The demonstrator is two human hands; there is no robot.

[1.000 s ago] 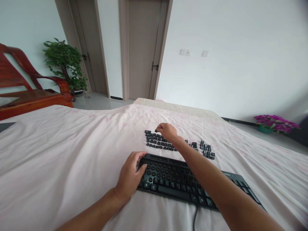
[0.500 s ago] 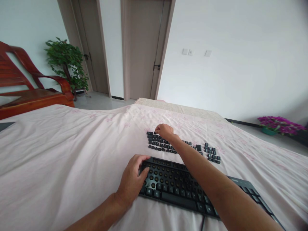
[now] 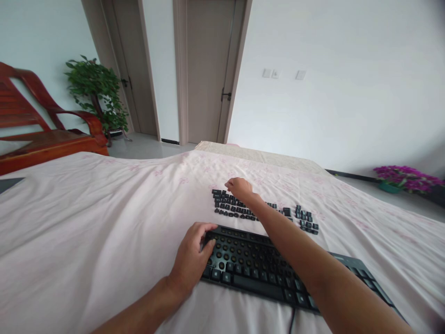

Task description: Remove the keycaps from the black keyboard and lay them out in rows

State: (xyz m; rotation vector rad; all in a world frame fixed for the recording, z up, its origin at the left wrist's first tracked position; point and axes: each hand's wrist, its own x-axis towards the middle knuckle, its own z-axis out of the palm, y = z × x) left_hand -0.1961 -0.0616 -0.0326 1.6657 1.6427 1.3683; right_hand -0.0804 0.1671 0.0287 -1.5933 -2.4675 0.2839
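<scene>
A black keyboard (image 3: 259,288) lies on the pale cloth, many keycaps off its upper left part and the bare round key seats showing. My left hand (image 3: 191,248) grips its left end, thumb on top and fingers along the back edge. Beyond it, loose black keycaps (image 3: 239,209) lie in rows. Just above the far left of these rows is my right hand (image 3: 240,188), its fingers curled together with nothing visible in them. One small keycap (image 3: 224,191) lies on the cloth just below those fingertips. My right forearm hides part of the keyboard and some keycaps.
A pink-flowered cloth (image 3: 139,208) with folds covers the surface. A cable (image 3: 292,320) runs from the keyboard's near edge. The corner of a dark flat object (image 3: 10,184) shows at the left. Farther off stand a wooden bench (image 3: 52,134) and potted plants.
My right hand has lifted slightly up and to the right, away from the small keycap, which stays on the cloth. My left hand keeps its hold on the keyboard.
</scene>
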